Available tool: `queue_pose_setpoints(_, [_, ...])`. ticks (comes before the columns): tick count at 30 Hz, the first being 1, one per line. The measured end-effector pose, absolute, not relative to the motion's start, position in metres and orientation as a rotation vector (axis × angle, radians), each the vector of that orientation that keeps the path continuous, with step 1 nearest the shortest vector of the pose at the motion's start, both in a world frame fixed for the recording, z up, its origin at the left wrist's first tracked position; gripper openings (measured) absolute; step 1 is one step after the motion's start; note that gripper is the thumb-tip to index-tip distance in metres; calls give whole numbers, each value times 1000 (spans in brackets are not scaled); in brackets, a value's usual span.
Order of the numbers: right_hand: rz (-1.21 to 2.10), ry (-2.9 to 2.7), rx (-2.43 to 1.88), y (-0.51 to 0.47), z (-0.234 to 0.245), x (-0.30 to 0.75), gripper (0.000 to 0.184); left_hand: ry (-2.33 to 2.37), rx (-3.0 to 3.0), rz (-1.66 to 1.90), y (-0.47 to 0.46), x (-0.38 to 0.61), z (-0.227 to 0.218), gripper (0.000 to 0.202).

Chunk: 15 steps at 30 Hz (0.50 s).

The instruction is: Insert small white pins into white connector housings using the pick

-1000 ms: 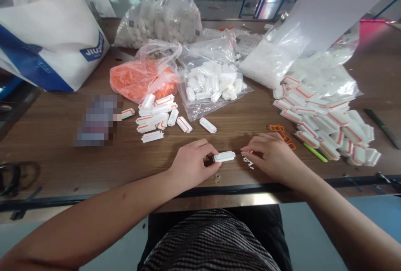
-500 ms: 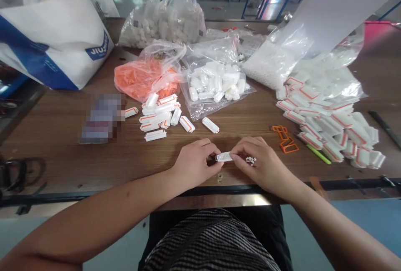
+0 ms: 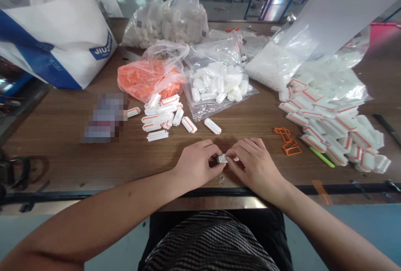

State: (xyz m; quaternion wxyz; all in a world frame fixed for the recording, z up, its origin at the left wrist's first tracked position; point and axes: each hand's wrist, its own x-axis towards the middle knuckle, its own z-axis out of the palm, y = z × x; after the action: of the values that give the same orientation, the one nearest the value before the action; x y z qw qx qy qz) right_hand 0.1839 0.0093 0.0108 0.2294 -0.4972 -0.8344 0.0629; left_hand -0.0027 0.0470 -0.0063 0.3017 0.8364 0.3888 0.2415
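Near the front edge of the table, my left hand (image 3: 194, 161) pinches one end of a small white plastic case (image 3: 222, 159) between thumb and fingers. My right hand (image 3: 259, 163) is closed over the other end, its thumb and fingertips together at the case. Whether a tiny part sits between the right fingertips is hidden. Beyond my hands lies a single white case (image 3: 212, 126), beside a loose pile of white cases with orange edging (image 3: 158, 118). Orange plastic frames (image 3: 287, 141) lie to the right of my right hand.
At the back stand a bag of orange parts (image 3: 147, 78), a bag of white cases (image 3: 219, 83) and a bag of fine white pieces (image 3: 272, 60). On the right a large heap of orange-edged cases (image 3: 338, 126) sits by a green pen (image 3: 322, 157). A shopping bag (image 3: 59, 32) stands left.
My right hand has shifted left over the case, covering more of it. The small white pieces seen by my right palm are now hidden. The view has moved slightly.
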Motion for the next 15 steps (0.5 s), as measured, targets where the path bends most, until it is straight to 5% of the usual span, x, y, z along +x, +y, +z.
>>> queue_pose_setpoints(9, [-76,-2321,-1361,4,5,180,17,1006,2226,637,48,-4,-5,5])
queue_pose_setpoints(15, [291,-2242,-1367,6,14,185,17,1020,2231,641,47,-3,-7,7])
